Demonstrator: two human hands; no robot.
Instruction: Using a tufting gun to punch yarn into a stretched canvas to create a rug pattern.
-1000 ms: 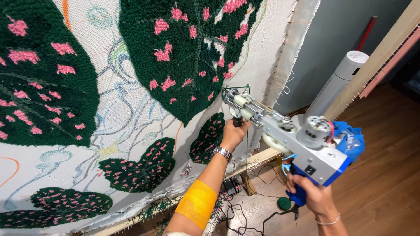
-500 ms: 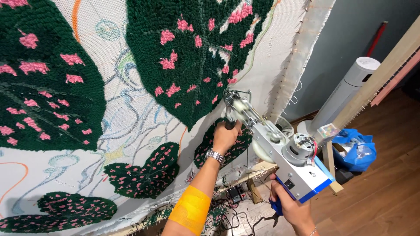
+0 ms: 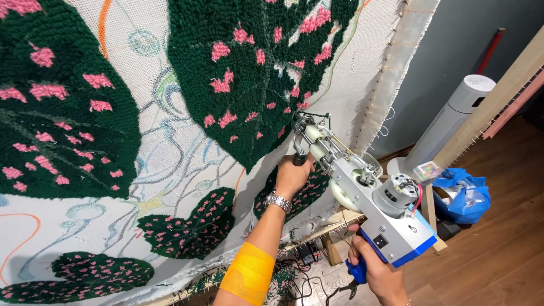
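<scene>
The left hand (image 3: 292, 175) is bare, with a silver metal-link wristwatch (image 3: 278, 201) on its wrist and a wide band of yellow-orange tape (image 3: 248, 274) wrapped round the forearm; the right hand (image 3: 378, 273) is bare, no sleeves showing on either arm

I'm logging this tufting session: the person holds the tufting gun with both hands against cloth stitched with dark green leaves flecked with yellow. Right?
Not quite. The head view shows the leaves flecked with pink, not yellow. The rest holds: left hand on the front handle, right hand on the blue grip of the tufting gun.
</scene>
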